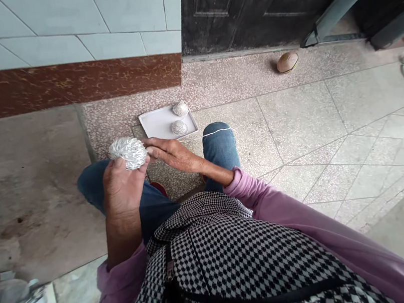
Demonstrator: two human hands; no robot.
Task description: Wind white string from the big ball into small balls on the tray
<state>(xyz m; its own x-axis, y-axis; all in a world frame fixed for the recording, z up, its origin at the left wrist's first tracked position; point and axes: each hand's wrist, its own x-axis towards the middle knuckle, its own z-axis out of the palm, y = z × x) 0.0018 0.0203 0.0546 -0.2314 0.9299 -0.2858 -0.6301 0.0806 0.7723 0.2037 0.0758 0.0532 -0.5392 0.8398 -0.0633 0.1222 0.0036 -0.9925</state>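
**Which things were seen around the white tray [155,122]?**

Two small balls of string [179,127] were laid on it. Beyond it, a tan oval object [287,62] was seen on the speckled terrazzo floor [295,117], at the foot of a dark panelled door [240,4]. To the left of the tray, a pale tiled wall [54,26] was edged below by a brown marble skirting [63,83].

**Was anything in the way?**

A denim-covered knee [221,153] was raised just in front of the tray, and a fine white strand [218,131] was drawn across it. Nearer the camera, the view was partly blocked by black-and-white checked fabric [219,265] and a mauve sleeve [270,202].

**Where was the large ball of white string [128,153] held?**

It was held just in front of the tray and to its left. It was gripped in the left hand [122,191], with the fingers curled around it. The right hand [174,155] was extended flat, its fingers kept together, and its fingertips [151,151] were touching the side facing the tray.

**And the materials?**

The large ball was slightly oval and wound with glossy, criss-crossing strands. The tray was smooth and shallow, with a low rim.
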